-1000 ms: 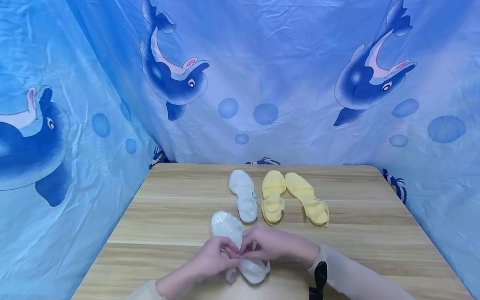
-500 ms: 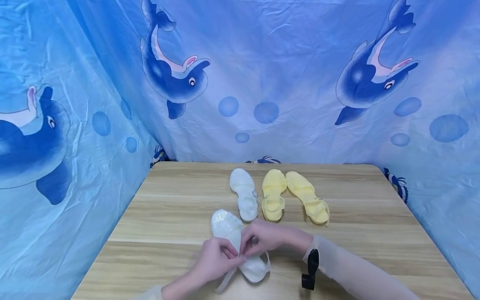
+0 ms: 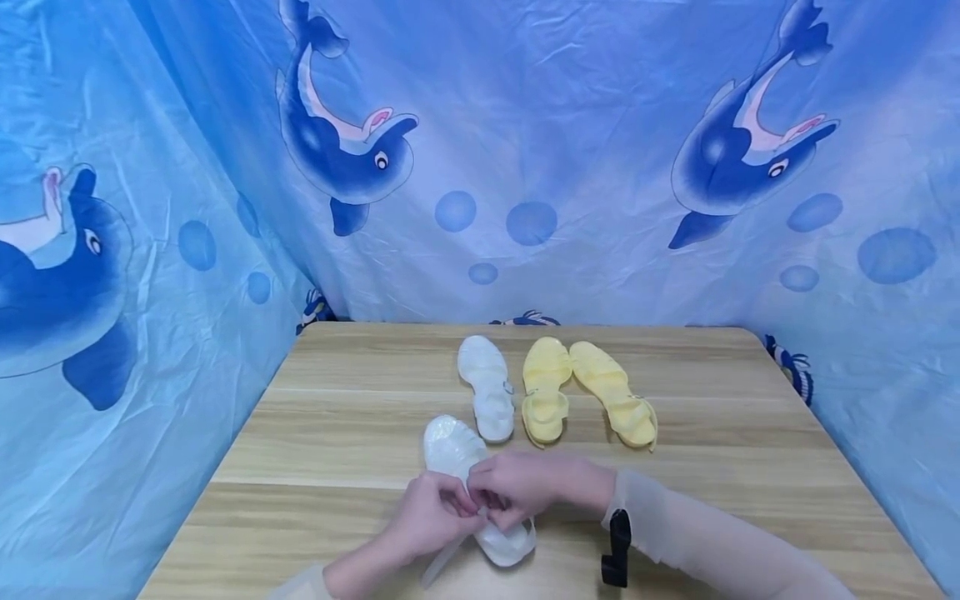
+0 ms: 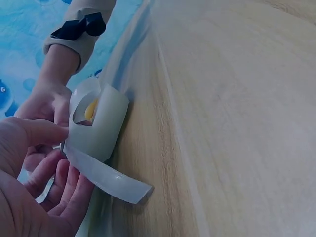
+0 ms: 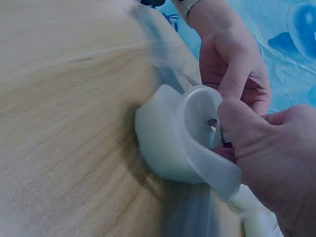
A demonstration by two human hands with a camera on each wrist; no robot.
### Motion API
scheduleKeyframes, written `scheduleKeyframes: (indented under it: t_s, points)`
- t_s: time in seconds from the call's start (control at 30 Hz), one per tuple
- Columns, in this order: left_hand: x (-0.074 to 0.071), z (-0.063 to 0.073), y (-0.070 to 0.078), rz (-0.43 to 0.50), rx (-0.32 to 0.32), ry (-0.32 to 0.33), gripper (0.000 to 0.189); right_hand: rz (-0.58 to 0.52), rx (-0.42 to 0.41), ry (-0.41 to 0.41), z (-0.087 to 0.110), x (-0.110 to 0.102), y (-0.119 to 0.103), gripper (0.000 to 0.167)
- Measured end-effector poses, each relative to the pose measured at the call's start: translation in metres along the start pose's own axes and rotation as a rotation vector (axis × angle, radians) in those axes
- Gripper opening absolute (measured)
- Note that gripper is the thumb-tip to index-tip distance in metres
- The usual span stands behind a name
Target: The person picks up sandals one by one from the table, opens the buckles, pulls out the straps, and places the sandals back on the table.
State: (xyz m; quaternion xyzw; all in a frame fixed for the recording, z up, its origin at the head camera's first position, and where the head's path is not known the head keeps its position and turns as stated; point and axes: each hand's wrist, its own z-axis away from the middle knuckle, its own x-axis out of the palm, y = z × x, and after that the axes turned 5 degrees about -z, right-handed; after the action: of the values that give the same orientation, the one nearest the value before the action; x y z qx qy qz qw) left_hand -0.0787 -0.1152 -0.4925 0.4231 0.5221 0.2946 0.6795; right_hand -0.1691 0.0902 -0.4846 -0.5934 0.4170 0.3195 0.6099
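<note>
one white sandal (image 3: 452, 443) is lying on the near part of the table (image 3: 330, 450), its toe pointing away from the person and its heel sitting below the hands. the left hand (image 3: 431, 517) is pinching the strap (image 4: 111, 180) between thumb and fingers, close to a small metal buckle (image 4: 62, 147), and the strap's loose end is sticking out past those fingers. the right hand (image 3: 517, 485) is facing it from the other side, its fingers curling in and pinching the strap by the buckle; the exact spot of that grip is hiding behind the thumb.

the work seems to be sitting partway through: the strap is meeting the buckle, but its end is hanging free, so the buckling does not look finished. whether the pin is sitting in a hole, i cannot tell.

farther back, the second white sandal (image 3: 487, 387) is lying just beside the left yellow sandal (image 3: 546, 392), and the right yellow sandal (image 3: 611, 387) is slanting next to that one. no hand is touching these three, and whether their straps are needing any work is too small to judge.
</note>
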Motion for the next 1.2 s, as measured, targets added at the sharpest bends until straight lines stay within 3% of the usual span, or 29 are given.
scheduleKeyframes:
  t_s: [0.3, 0.57, 0.83, 1.2]
  points:
    - [-0.002, 0.001, -0.004, -0.007, -0.084, 0.012, 0.019, -0.256, 0.043, 0.08, 0.009, 0.005, 0.008, 0.013]
    - [-0.002, -0.004, -0.003, 0.053, -0.108, -0.033, 0.017, -0.203, 0.079, 0.064, 0.006, 0.0, 0.011, 0.022]
    - [-0.004, -0.005, -0.002, 0.064, -0.12, -0.052, 0.018, -0.297, 0.044, 0.083, 0.007, 0.005, 0.019, 0.015]
    - [-0.001, -0.006, -0.006, 0.09, -0.143, -0.088, 0.018, -0.445, 0.129, 0.057, 0.011, 0.007, 0.018, 0.009]
